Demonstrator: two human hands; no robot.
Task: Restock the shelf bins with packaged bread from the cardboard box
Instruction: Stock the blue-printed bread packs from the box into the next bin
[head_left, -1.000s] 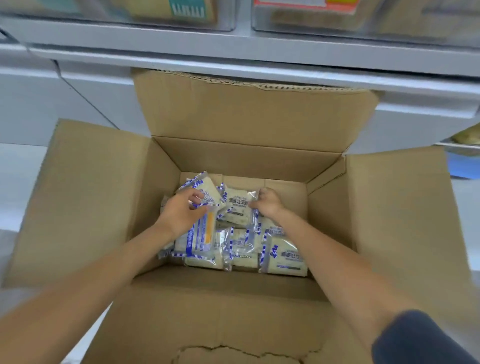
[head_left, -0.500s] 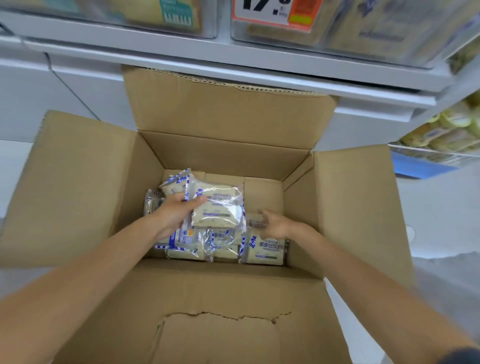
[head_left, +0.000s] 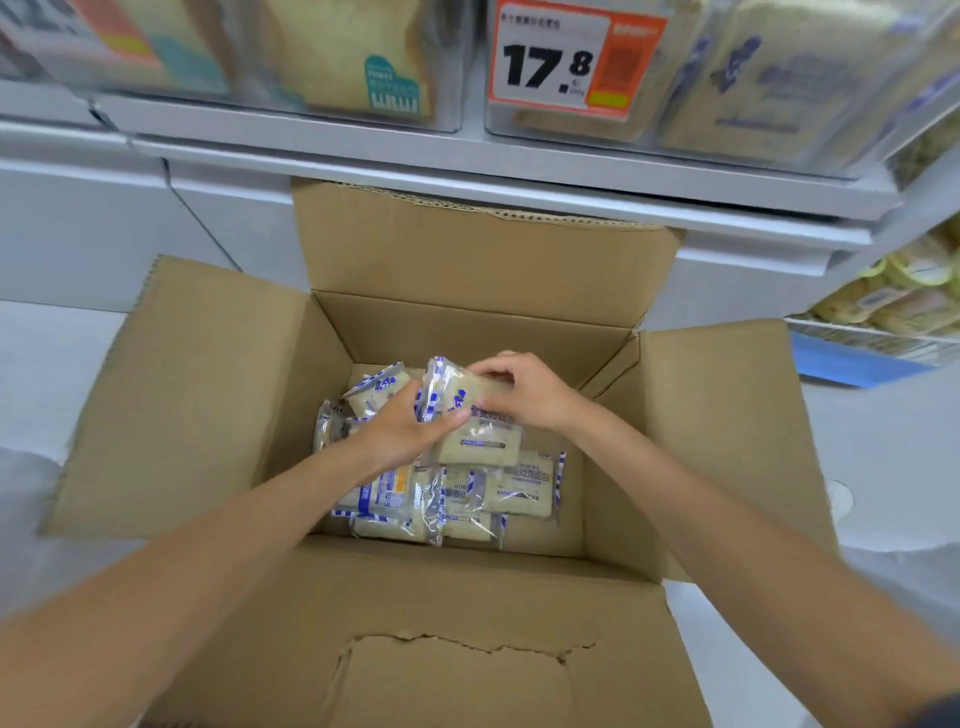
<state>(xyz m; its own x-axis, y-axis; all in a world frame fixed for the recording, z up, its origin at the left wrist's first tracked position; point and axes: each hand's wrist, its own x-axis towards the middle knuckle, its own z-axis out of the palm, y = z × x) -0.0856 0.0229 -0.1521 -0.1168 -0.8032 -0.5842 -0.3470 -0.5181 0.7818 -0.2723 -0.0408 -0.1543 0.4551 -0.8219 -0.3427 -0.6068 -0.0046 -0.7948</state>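
Note:
An open cardboard box (head_left: 208, 395) stands in front of me with its four flaps spread. Several clear packets of white bread with blue print (head_left: 519, 491) lie on its bottom. Above them, one bread packet (head_left: 480, 441) is held between both hands. My left hand (head_left: 402, 436) grips its left edge, thumb across the front. My right hand (head_left: 524, 392) pinches its upper right corner with curled fingers. Another packet (head_left: 376, 387) stands tilted behind my left hand. Clear shelf bins (head_left: 779, 88) with bagged bread sit above the box.
A grey shelf ledge (head_left: 467, 171) juts out just above the box's far flap. A red and white price tag reading 17.8 (head_left: 576, 62) hangs on a bin front. Round yellow-packed goods (head_left: 904, 296) fill a lower shelf at the right. Pale floor surrounds the box.
My right hand left the packets at the box's right side and came up to the packet my left hand holds. The view tilted up, showing more of the shelf bins.

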